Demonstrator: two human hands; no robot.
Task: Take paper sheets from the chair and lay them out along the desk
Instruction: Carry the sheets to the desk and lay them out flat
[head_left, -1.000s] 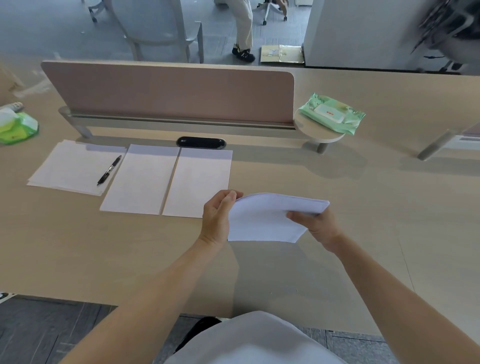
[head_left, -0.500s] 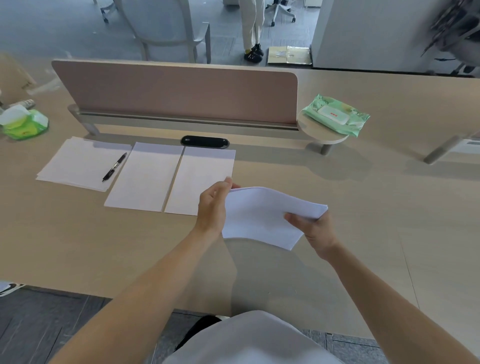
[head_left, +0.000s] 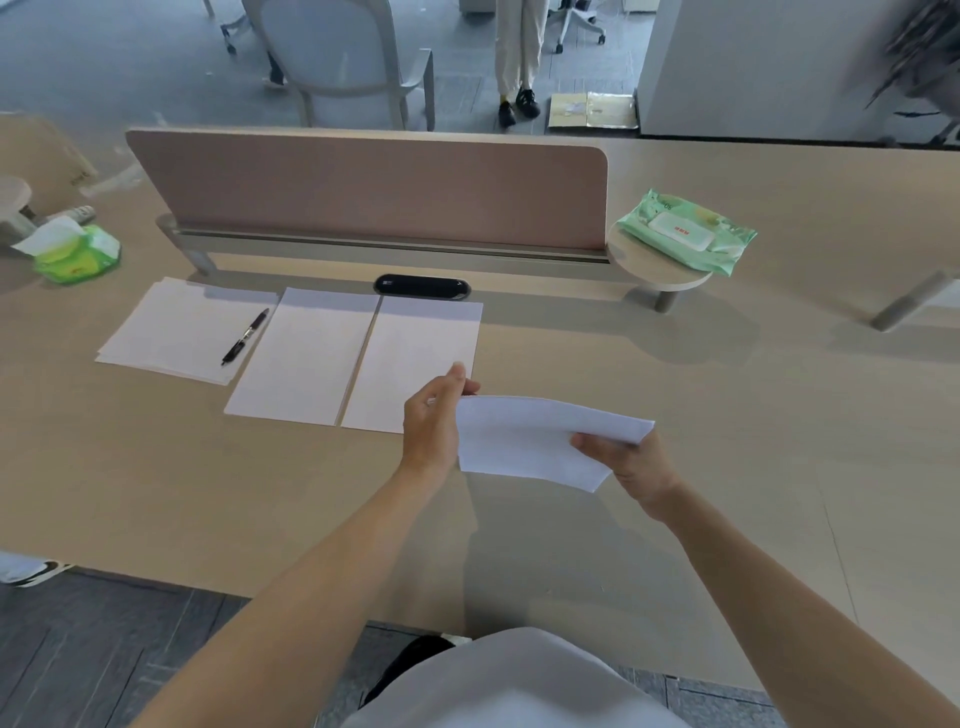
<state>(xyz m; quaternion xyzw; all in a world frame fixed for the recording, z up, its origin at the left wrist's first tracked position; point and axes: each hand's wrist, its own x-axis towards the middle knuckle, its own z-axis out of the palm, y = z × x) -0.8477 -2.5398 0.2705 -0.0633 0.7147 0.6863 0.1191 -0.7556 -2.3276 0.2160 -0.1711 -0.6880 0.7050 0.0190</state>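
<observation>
Head view: both hands are up over the worktop (head_left: 753, 426) with the held paper (head_left: 530, 441) stretched between them, clear of the surface and bowed upward in the middle. The left hand (head_left: 434, 421) pinches its left edge, fingers (head_left: 459, 375) closed on the paper. The right hand (head_left: 631, 467) grips the near right corner, fingers (head_left: 592, 444) curled under and clamped on it. Whether that is one sheet or several I cannot tell.

Just beyond and left of the left fingers lies the nearest laid sheet (head_left: 415, 358), its near corner tucked behind that hand. The second laid sheet (head_left: 306, 353) sits further left, edge to edge with it. Further left again is a paper stack (head_left: 171, 332) with a black pen (head_left: 245, 336) lying on it.

Now the risks. The free spot is the bare worktop under and to the right of the fingers. Set the paper down too far left and it overlaps the nearest laid sheet or nudges it out of line. The left hand is so close to that sheet that a brushing knuckle could skew it. With the paper bowed like this, letting go of one side early could make it slide or land crooked. If it is several sheets, a loose pinch could let extras fan out.
</observation>
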